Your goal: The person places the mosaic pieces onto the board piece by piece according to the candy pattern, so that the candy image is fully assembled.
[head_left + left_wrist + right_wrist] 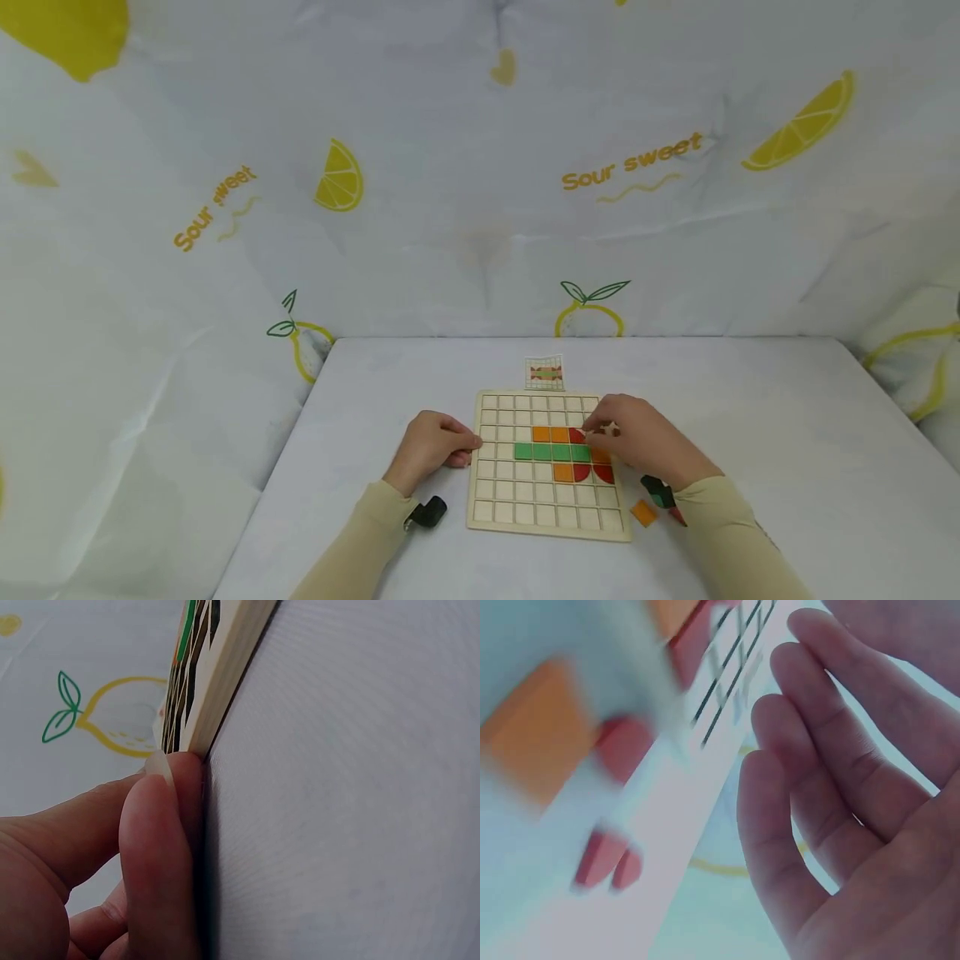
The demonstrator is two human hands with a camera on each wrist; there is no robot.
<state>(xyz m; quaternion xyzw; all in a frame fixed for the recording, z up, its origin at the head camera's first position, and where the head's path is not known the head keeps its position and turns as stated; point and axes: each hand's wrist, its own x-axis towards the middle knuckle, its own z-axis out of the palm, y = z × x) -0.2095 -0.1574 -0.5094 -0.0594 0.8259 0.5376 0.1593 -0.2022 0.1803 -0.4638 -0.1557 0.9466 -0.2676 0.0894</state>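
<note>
A square wooden grid board (525, 492) lies on the table with orange, red and green tiles in its cells. At its left edge, my left hand (435, 446) pinches the rim with thumb and index finger. In the left wrist view, those fingertips (154, 806) meet right at the board's edge (229, 682). My right hand (637, 433) is over the board's upper right part, its fingertips right at a red tile (576, 435). In the right wrist view, the fingers (832, 742) are bent side by side; I cannot tell whether a tile is between thumb and index.
Behind the board stands a small pattern card (543, 372). A loose orange tile (643, 512) and dark green tiles (658, 492) lie right of the board, partly under my right forearm. A black strap piece (429, 512) is at my left wrist. A lemon-printed cloth (465, 208) hangs behind.
</note>
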